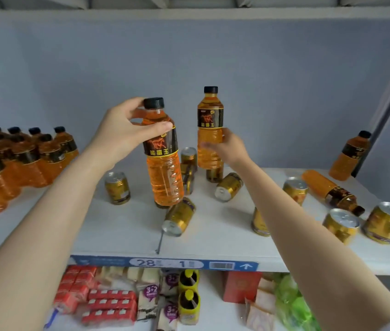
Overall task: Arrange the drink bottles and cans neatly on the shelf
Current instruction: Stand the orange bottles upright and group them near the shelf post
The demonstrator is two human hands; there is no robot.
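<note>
My left hand [122,130] grips the neck of an orange drink bottle [165,173] with a black cap and black label, held upright just above the white shelf [122,225]. My right hand [227,146] grips the lower body of a second, identical bottle [209,120], lifted higher over the shelf's middle. Several orange bottles [22,158] stand in rows at the left. One bottle [349,156] leans in the right corner and another [330,189] lies flat. Gold cans are scattered about: one upright [117,191], two on their sides [179,217] [228,187].
More gold cans [388,223] [339,225] [295,188] stand at the right, near the lying bottle. The shelf's front edge carries a blue price strip [165,262]. Below it, a lower shelf holds red packs [110,304], yellow-topped jars [189,292] and green bags [294,302].
</note>
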